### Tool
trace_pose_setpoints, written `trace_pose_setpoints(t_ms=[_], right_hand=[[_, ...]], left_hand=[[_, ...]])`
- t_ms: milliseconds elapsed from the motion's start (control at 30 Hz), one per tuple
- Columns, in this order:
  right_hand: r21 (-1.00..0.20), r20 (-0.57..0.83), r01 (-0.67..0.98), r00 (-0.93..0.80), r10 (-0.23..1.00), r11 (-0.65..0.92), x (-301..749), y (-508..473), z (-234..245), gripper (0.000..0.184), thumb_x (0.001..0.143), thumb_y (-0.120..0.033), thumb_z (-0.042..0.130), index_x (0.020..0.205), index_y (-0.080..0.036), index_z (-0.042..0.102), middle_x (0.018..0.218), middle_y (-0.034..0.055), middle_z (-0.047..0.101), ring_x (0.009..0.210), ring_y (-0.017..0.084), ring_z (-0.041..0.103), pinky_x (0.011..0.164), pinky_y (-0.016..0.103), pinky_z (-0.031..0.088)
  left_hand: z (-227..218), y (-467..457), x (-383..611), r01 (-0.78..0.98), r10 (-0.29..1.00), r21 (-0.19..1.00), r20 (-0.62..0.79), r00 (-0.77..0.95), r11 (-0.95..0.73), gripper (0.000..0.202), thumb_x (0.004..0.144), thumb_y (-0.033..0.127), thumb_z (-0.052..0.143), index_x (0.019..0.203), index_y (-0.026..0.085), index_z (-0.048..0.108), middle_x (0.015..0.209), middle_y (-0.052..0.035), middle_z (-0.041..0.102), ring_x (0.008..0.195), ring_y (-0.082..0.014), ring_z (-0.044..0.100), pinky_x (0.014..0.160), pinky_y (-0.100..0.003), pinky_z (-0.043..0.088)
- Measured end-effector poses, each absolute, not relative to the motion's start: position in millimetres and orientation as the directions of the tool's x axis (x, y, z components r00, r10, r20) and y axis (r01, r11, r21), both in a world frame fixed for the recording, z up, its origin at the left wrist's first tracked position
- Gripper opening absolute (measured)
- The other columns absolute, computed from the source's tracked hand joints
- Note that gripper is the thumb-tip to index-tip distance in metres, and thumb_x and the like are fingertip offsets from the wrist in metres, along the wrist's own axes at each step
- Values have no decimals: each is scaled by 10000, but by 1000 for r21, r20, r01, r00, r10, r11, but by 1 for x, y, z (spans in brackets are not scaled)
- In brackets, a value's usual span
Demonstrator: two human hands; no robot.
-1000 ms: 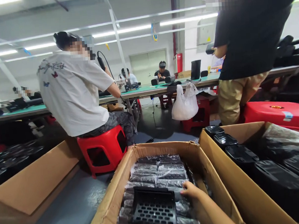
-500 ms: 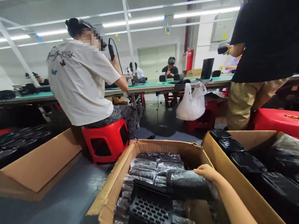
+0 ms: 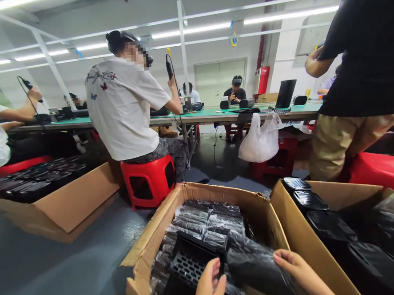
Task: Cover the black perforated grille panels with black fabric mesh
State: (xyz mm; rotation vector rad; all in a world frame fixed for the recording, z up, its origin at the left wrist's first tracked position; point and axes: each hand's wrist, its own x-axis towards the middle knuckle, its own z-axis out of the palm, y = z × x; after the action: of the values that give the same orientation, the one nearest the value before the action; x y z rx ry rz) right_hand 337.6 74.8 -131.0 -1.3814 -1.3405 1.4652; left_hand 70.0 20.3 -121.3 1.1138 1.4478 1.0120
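In the head view, my right grip is closed on the near-right end of a plastic-wrapped black part over the cardboard box. My left grip stands parted beside it, perhaps touching the perforated black piece.

Three large cardboard boxes, the wearer's two hands, one white bag, one slotted panel
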Motion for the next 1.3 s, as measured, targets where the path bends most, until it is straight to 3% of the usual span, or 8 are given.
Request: trace_pose_setpoints(t_ms=[67, 167, 300, 533, 767, 967, 1133, 1300], right_hand=[[-965, -262, 62, -231, 937, -254, 334, 65, -137, 384, 611, -535, 582, 627, -156, 524, 551, -22, 465, 538, 101, 410, 530, 226, 313], [-954, -285, -18, -262, 922, -299, 328, 59, -147, 420, 573, -561, 603, 601, -154, 508, 524, -36, 425, 505, 81, 369, 507, 214, 286], [-952, -303, 52, -278, 911, -301, 324, 62, -154, 417, 559, -557, 610, 592, -154, 510, 512, -47, 403, 495, 76, 341, 499, 212, 268], [-914, -362, 351, -481, 799, -203, 321, 67, -152, 212, 528, -326, 638, 632, -152, 578, 560, -36, 482, 572, 102, 418, 558, 220, 330], [-724, -427, 690, -466, 775, 16, 301, 49, -179, 277, 469, -137, 583, 724, -210, 662, 703, -20, 602, 667, 132, 511, 595, 214, 365], [-732, -346, 661, -569, 746, 165, 290, 45, -174, 212, 513, -108, 483, 608, -188, 655, 560, -21, 588, 546, 113, 483, 493, 204, 328], [-833, -268, 549, -502, 822, 64, 299, 47, -157, 187, 557, -151, 497, 668, -172, 646, 654, -5, 601, 639, 136, 500, 577, 216, 379], [-897, -216, 442, -469, 856, 16, 297, 39, -162, 163, 601, -258, 538, 689, -166, 639, 681, 4, 599, 692, 164, 508, 660, 254, 393]], left_hand=[[-133, 33, 87, 58, 960, 961, -266, -88, 272, 518, 624, 303, 588, 1096, 116, 484, 1125, -153, 557, 1027, -201, 517, 872, -280, 398], [-153, 39, 100, 2, 938, 942, -335, -95, 336, 642, 631, 295, 587, 1188, 63, 367, 813, -99, 652, 767, -171, 596, 755, -271, 438], [-164, 27, 98, 126, 943, 938, -307, -131, 323, 679, 663, 296, 548, 1225, -3, 312, 537, 2, 580, 538, -140, 549, 591, -238, 431], [-132, 6, 80, 571, 981, 803, -84, -177, 172, 428, 758, 293, 399, 1151, 161, 505, 744, -84, 692, 694, -182, 624, 687, -256, 454], [-138, -5, 64, 434, 984, 900, 39, -173, 41, 351, 724, 429, 453, 947, 233, 640, 983, -51, 664, 892, -172, 613, 804, -237, 467], [-106, -10, 53, 197, 938, 970, -70, -338, 143, 460, 629, 579, 498, 776, 174, 661, 636, -52, 670, 684, -186, 617, 705, -275, 493], [-75, -9, 38, -169, 876, 967, -244, -416, 189, 507, 562, 615, 546, 799, 171, 611, 362, 86, 380, 351, -65, 366, 413, -188, 384], [-86, 3, 34, 61, 887, 906, -393, -243, 418, 598, 557, 730, 391, 506, 154, 543, 279, 62, 335, 309, -71, 297, 371, -205, 267]])
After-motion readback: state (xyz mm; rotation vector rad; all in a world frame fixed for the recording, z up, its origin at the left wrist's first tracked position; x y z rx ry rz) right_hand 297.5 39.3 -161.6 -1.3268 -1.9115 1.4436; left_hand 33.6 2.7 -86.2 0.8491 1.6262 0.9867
